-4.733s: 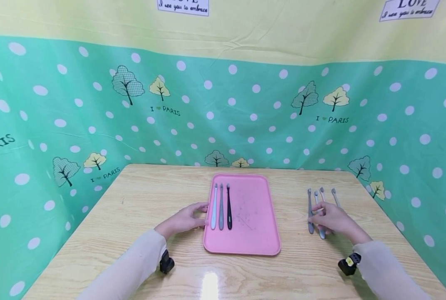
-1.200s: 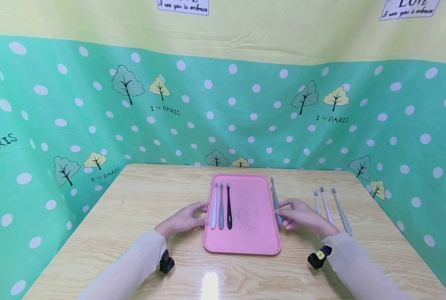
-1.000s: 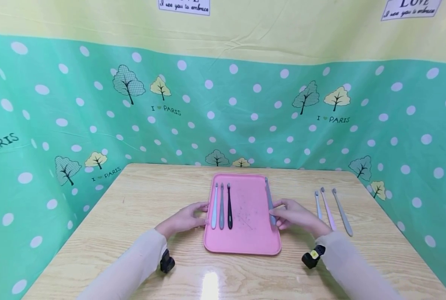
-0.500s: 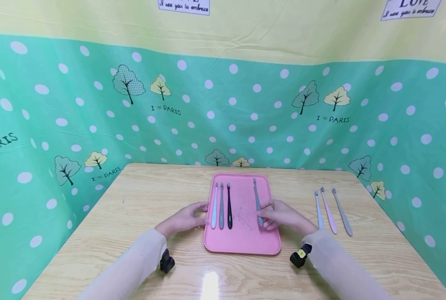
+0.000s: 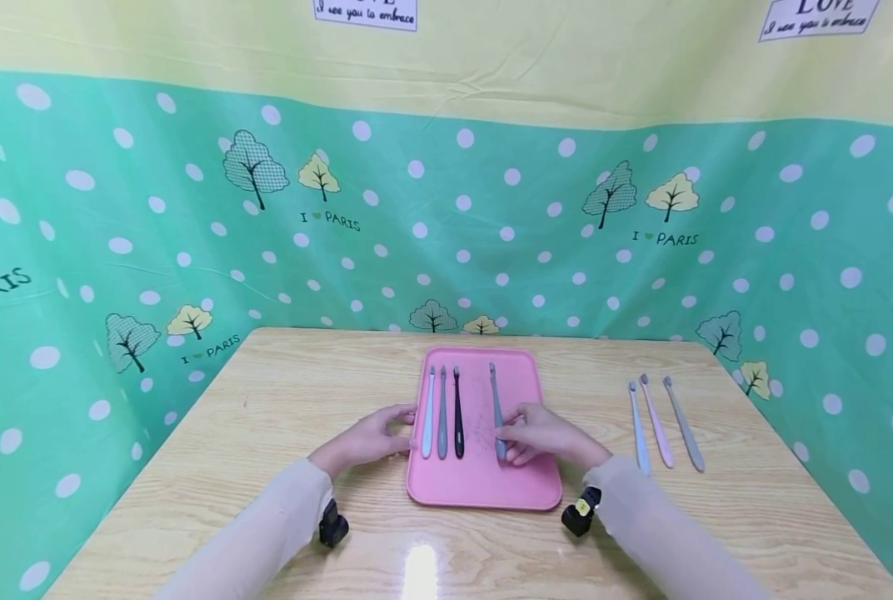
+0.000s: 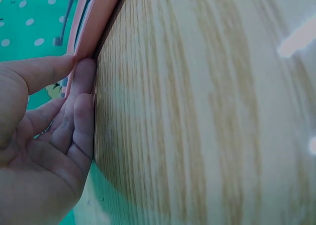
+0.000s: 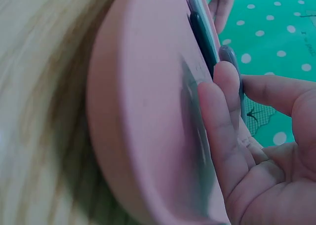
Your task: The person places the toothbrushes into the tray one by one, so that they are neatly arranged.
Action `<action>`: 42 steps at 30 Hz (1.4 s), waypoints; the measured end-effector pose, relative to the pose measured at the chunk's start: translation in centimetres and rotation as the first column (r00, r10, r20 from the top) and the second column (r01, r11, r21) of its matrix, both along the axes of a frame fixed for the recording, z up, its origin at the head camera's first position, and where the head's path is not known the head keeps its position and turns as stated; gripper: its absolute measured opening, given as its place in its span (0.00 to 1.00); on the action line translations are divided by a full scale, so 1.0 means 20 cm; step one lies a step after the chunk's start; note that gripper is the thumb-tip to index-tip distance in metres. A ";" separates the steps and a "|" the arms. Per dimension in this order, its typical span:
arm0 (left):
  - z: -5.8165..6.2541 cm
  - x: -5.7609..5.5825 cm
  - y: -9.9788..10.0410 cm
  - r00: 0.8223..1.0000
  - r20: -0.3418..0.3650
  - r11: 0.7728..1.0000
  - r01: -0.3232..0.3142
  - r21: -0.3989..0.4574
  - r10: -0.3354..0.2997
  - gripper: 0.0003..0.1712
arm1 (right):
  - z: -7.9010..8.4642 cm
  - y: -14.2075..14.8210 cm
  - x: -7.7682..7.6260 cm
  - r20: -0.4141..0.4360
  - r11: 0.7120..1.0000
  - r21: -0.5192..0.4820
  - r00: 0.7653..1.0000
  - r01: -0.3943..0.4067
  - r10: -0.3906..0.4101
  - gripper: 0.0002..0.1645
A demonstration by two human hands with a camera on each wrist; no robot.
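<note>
My right hand point(image 5: 542, 433) pinches a blue-grey toothbrush point(image 5: 496, 402) by its handle, over the right half of the pink tray point(image 5: 484, 489). In the right wrist view its thumb and fingertips close on the handle point(image 7: 229, 55), just above the tray floor. To the left, a pale blue toothbrush point(image 5: 427, 417), a grey toothbrush point(image 5: 442, 417) and a black toothbrush point(image 5: 458, 417) lie side by side in the tray, heads away from me. My left hand point(image 5: 371, 435) holds the tray's left edge, thumb at the rim and fingers along the outer wall.
On the wooden table point(image 5: 296, 375) right of the tray lie a blue toothbrush point(image 5: 638, 429), a pink toothbrush point(image 5: 656, 423) and another grey toothbrush point(image 5: 684, 425). A green and yellow patterned cloth point(image 5: 446, 208) hangs behind and beside the table.
My right hand picked up the blue-grey toothbrush from the right-hand group and carried it left, over the tray's right rim, towards the black one. The left hand and tray stayed still.
</note>
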State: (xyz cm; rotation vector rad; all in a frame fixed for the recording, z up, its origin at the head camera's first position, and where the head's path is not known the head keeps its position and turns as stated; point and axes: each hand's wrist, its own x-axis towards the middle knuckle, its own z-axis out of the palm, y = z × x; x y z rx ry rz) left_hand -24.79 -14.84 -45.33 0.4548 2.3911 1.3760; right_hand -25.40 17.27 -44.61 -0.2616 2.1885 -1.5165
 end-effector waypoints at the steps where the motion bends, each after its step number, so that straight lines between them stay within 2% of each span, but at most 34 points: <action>1: 0.00 0.00 0.00 1.000 -0.004 1.000 0.007 -0.002 -0.007 0.41 | -0.01 -0.01 0.00 0.005 1.000 -0.003 1.000 -0.002 0.002 0.20; 7: 0.00 0.00 0.00 1.000 -0.015 1.000 0.025 0.007 -0.025 0.42 | -0.01 -0.05 -0.01 0.020 1.000 0.008 1.000 -0.010 0.009 0.19; 12: 0.00 0.00 0.00 1.000 0.009 1.000 -0.008 0.003 0.008 0.41 | -0.01 -0.09 -0.02 0.023 0.999 0.045 1.000 0.006 -0.007 0.19; 20: -0.01 -0.01 0.00 1.000 0.016 1.000 -0.024 -0.001 0.024 0.41 | -0.03 -0.15 -0.05 0.006 0.998 0.063 1.000 0.008 -0.009 0.19; 36: 0.00 0.01 -0.01 1.000 -0.018 1.000 0.012 -0.014 -0.013 0.42 | -0.05 -0.19 -0.10 -0.014 0.988 0.153 1.000 0.003 -0.001 0.17; 42: 0.00 0.00 0.00 1.000 0.009 1.000 -0.009 0.007 0.009 0.41 | -0.04 -0.20 -0.10 -0.025 0.985 0.171 1.000 0.010 -0.006 0.17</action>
